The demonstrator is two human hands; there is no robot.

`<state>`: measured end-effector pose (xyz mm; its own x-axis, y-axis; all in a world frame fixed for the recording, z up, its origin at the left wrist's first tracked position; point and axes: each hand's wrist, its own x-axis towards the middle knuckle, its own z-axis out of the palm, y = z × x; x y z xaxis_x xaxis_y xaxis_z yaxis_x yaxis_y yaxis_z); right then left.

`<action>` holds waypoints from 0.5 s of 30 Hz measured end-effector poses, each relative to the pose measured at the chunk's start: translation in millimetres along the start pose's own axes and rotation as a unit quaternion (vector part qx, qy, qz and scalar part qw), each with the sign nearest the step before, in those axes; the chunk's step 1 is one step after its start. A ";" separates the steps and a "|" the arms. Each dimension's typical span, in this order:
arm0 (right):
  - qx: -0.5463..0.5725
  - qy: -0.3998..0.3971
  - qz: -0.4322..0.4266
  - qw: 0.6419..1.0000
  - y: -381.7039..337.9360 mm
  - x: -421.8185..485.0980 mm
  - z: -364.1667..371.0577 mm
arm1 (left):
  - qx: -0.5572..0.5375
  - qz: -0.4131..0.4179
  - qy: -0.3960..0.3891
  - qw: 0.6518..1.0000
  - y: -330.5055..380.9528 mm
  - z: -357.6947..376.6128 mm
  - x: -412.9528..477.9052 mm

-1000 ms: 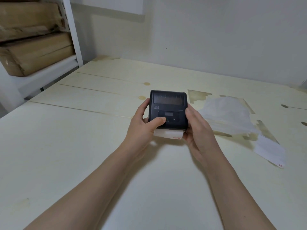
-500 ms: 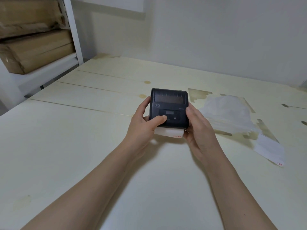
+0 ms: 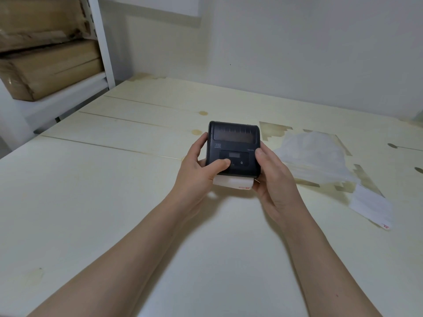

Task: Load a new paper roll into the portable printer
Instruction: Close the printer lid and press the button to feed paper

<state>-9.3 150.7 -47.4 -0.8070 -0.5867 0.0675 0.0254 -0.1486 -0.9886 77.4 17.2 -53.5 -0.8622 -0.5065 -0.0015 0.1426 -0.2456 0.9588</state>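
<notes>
Holding steady since a second ago: printer [image 3: 233, 147] at frame centre | left hand [image 3: 201, 172] grips its side, thumb on front panel | right hand [image 3: 272, 179] clasps opposite side | paper strip [image 3: 233, 183] unchanged at lower edge
</notes>
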 end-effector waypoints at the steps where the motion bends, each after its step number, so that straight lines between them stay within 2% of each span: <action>1: -0.001 0.001 0.001 1.000 -0.1 -0.1 0.1 | 0.000 0.000 0.000 1.000 0.0 -0.1 -0.1; 15: -0.011 -0.018 -0.005 1.000 -2.6 -1.7 -1.1 | 0.016 0.020 -0.017 1.000 -1.0 -2.3 2.1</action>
<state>-8.6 153.0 -45.1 -0.7860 -0.6127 0.0826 0.0040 -0.1386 -0.9903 76.6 14.5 -55.2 -0.8721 -0.4872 0.0452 0.1618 -0.2000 0.9663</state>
